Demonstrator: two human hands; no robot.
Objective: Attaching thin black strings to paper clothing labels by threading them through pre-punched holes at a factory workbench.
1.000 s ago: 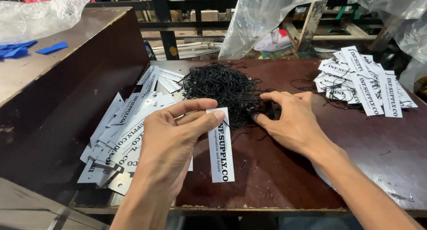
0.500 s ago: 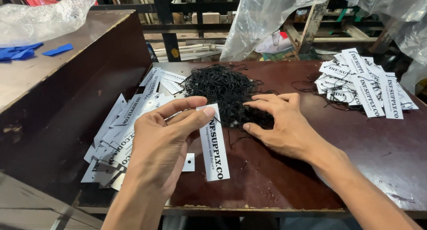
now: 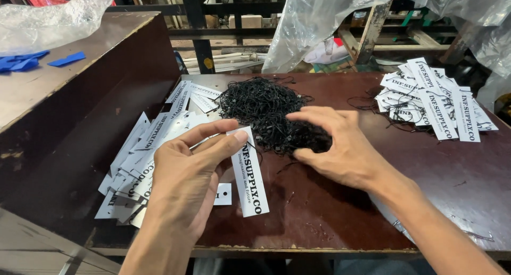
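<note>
I see a long white paper tag [image 3: 249, 174] with dark print, a narrow rectangle, held at its upper end by the left grip [image 3: 186, 174]; it hangs over the dark brown desk [image 3: 330, 211]. Just beside it, under the hand, lies a small white tag piece [image 3: 223, 193] with a punched hole. On the left side of the desk there is a loose pile of the same white tags [image 3: 143, 158], overlapping and leaning on the wooden wall. At the far right lies a second heap of white tags [image 3: 434, 99], already with black strings on them.
</note>
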